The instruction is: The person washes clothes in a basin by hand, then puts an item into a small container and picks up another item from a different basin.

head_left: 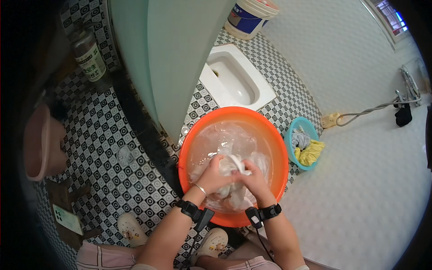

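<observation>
One white cloth (238, 164) is clamped by the fingers of left hand (212, 177) and right hand (254, 181); submerged fabric (260, 163) is left in the orange basin (280, 166).

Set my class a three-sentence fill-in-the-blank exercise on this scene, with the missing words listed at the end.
1. The left hand and right hand hold a cloth coloured ____.
2. The smaller blue basin stands to the orange basin's ____.
3. The bracelet circles the ____ wrist.
Missing words: white; right; left.

Soft light glints on the water (245, 130), dimming leftward, while fisheye distortion bends the dark-rimmed edges.
</observation>
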`<state>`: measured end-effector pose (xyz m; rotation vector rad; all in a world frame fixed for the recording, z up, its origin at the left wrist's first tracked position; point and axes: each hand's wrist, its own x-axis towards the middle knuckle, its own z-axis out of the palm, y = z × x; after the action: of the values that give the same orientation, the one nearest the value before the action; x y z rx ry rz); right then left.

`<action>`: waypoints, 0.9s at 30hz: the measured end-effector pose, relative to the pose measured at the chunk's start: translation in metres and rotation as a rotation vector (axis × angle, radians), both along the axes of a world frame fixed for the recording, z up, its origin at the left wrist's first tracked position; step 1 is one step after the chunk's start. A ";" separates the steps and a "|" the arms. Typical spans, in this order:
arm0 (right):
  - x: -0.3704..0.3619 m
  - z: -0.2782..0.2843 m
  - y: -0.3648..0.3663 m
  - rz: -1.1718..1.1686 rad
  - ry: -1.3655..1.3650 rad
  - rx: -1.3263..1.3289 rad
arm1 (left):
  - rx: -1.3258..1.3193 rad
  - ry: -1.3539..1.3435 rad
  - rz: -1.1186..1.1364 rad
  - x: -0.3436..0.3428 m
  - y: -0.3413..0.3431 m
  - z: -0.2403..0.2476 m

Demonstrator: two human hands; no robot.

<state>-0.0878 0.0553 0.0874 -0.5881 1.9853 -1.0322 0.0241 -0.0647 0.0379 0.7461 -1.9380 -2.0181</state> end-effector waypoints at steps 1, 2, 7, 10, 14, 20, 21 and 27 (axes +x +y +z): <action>-0.003 -0.003 -0.002 0.001 -0.003 -0.005 | -0.141 -0.059 -0.058 0.008 0.000 0.003; -0.008 -0.010 -0.002 -0.036 0.341 -0.131 | -0.126 -0.100 -0.103 0.006 0.004 -0.013; -0.017 -0.033 0.014 -0.283 0.374 -0.241 | 0.735 0.103 0.227 -0.012 0.011 -0.036; 0.041 -0.017 -0.012 0.051 0.701 -0.203 | 1.320 0.178 0.385 -0.013 0.011 -0.018; 0.047 -0.036 0.000 0.342 0.713 -0.171 | 1.020 0.068 0.435 -0.020 0.034 -0.029; 0.034 -0.048 0.006 0.072 0.613 -0.064 | 0.901 0.000 0.313 -0.022 0.042 -0.045; 0.040 -0.043 0.006 0.142 0.631 -0.110 | 0.883 0.001 0.331 -0.021 0.041 -0.045; 0.035 -0.033 0.015 -0.067 0.348 -0.072 | 1.026 0.227 0.406 -0.018 0.000 -0.033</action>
<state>-0.0523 0.0704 0.0544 -0.7884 2.2899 -1.1046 0.0063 -0.0649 0.0048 0.9287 -0.4586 -2.5708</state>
